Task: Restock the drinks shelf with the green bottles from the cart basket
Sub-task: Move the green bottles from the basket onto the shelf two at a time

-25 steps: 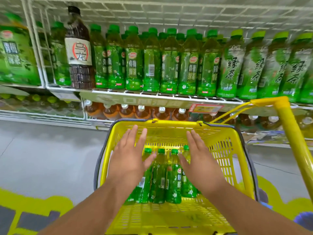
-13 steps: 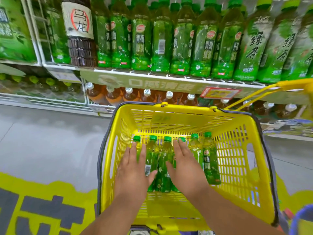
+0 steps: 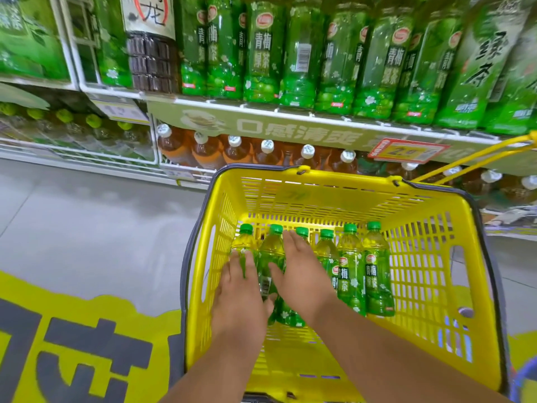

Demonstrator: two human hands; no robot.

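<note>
Several green bottles (image 3: pixel 376 271) lie side by side on the floor of the yellow cart basket (image 3: pixel 430 257), caps pointing toward the shelf. My left hand (image 3: pixel 238 295) rests flat on the leftmost bottles, fingers spread. My right hand (image 3: pixel 302 274) lies flat on the middle bottles beside it, fingers extended. Neither hand is closed around a bottle. The drinks shelf (image 3: pixel 290 123) runs across the top, packed with a row of tall green bottles (image 3: pixel 264 53).
A dark brown bottle (image 3: pixel 151 50) stands among the green ones at the shelf's left. Orange-brown bottles with white caps (image 3: pixel 235 149) fill the lower shelf behind the basket. A red price tag (image 3: pixel 406 149) hangs on the shelf edge. Grey floor with yellow markings (image 3: pixel 72 344) lies to the left.
Both hands have gone down into the basket and now lie on the bottles. The view has dropped lower and closer to the basket and shelf.
</note>
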